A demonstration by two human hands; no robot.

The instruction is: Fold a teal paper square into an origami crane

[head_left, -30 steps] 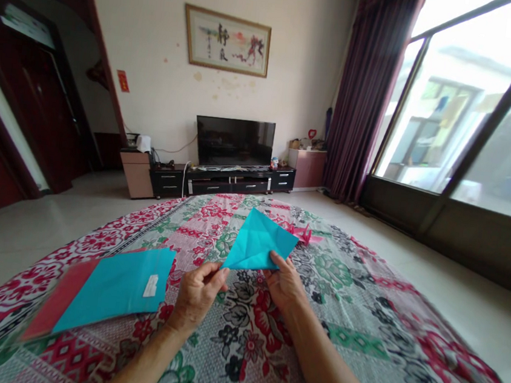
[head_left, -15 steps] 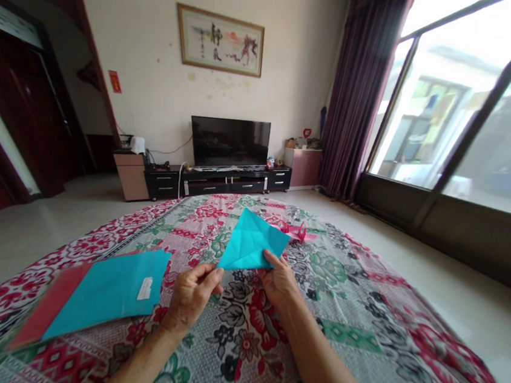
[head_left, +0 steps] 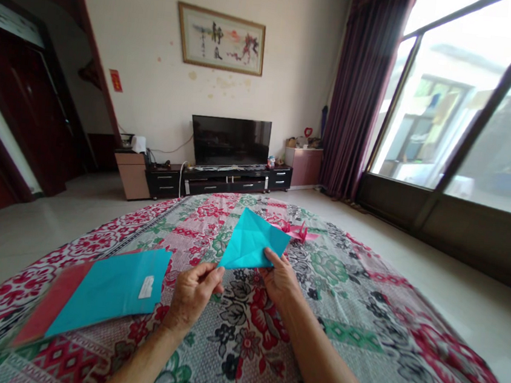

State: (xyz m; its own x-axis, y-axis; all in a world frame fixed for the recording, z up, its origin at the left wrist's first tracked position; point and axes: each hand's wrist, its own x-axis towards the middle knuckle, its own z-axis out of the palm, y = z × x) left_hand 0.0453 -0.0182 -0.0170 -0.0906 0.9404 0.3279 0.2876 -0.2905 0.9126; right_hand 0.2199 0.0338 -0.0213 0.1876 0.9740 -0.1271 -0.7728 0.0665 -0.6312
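Between my hands is a folded sheet of turquoise origami paper (head_left: 253, 240), roughly kite-shaped with crease lines across its face. My left hand (head_left: 196, 287) pinches its lower left corner between thumb and fingers. At the lower right edge, my right hand (head_left: 279, 276) grips it with the thumb on top and the fingers underneath, partly hidden. Behind the paper's right corner lies a folded pink paper piece (head_left: 300, 233), partly covered from view. Left of my left hand, a clear packet of turquoise and red paper sheets (head_left: 110, 292) with a small white label rests on the cloth.
A patterned floral cloth (head_left: 337, 322) covers the round table under my hands. Beyond the table stand a low black TV cabinet (head_left: 219, 186) and a television (head_left: 231, 142). Tall windows (head_left: 468, 116) and a purple curtain (head_left: 359, 93) are on the right.
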